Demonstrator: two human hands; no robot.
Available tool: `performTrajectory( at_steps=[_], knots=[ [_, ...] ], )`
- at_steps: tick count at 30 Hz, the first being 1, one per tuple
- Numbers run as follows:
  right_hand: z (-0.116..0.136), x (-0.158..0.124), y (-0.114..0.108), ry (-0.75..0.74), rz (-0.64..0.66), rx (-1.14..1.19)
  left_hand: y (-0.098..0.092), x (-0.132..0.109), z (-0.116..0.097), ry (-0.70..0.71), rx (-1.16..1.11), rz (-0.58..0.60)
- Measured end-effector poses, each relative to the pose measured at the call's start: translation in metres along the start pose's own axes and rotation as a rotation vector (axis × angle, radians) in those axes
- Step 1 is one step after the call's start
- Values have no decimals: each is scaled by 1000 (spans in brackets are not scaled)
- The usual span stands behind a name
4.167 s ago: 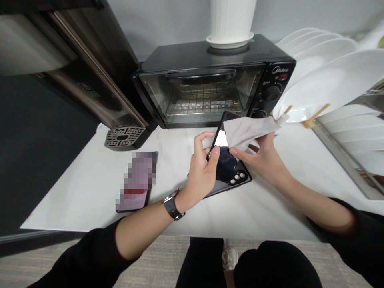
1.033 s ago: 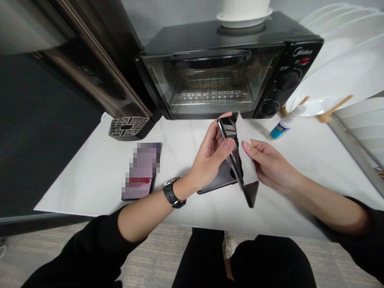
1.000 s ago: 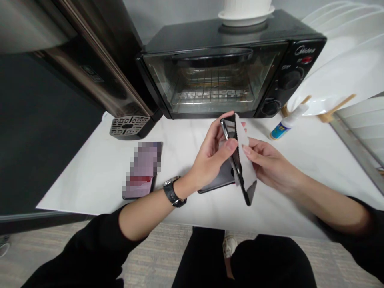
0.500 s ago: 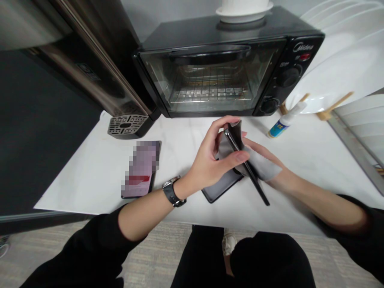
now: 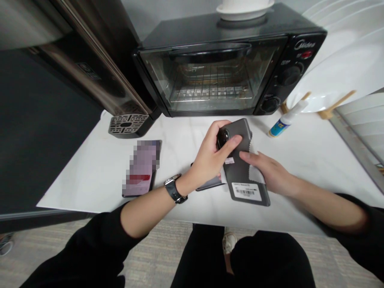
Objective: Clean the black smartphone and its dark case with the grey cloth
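Note:
A dark grey phone is tilted above the counter, its back facing me, with a camera bump and a white barcode label near its lower end. My left hand grips the phone's upper left side, thumb across the back. My right hand closes on the right edge, thumb on the back, with a grey cloth with zigzag edges between its fingers and the phone. Partly hidden under my left hand, a flat dark-edged phone case or similar object lies on the counter.
Another phone, screen blurred, lies to the left on the white counter. Behind stands a black toaster oven, with a drink machine at its left. A spray bottle and racked white plates are at the right.
The phone has turned from edge-on to showing its back. My right hand has come from behind it to the right edge, thumb now in front, still with the cloth.

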State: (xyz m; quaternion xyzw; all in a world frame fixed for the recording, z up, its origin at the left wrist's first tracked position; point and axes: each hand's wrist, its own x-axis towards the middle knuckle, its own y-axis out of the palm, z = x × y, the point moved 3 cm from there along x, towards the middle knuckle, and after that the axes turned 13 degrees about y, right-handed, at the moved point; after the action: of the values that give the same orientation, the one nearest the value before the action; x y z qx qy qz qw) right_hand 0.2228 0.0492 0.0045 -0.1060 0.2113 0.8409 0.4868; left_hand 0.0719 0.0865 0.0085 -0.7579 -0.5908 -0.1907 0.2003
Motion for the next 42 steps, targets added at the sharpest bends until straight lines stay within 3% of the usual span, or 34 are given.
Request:
performTrajectory(
  at_steps=[5,10,15,17,22,26,31,35,38,42],
  knots=[
    [1,7,-2,52,-21,236,-9,5,-3,22,-21,-75],
    [-3,11,-9,36,-123,186,-8,5,-6,58,-21,-58],
    [9,3,3,42,86,263,-10,2,-1,42,83,-169],
    [15,1,4,31,105,296,-12,2,-1,60,120,-203],
    [12,4,-3,11,69,101,-7,0,-10,130,29,-157],
    [8,5,-11,-32,-89,-107,-1,-2,-13,90,-106,-49],
    [12,4,-6,-118,-23,3,-5,-3,-15,147,39,-178],
    [12,4,-5,-191,-89,-40,0,-5,-23,192,75,-135],
    [10,1,-3,-232,-136,-217,-5,0,-34,283,117,-272],
    [14,-2,4,-157,-48,-222,-15,9,-46,396,146,-565]
  ],
)
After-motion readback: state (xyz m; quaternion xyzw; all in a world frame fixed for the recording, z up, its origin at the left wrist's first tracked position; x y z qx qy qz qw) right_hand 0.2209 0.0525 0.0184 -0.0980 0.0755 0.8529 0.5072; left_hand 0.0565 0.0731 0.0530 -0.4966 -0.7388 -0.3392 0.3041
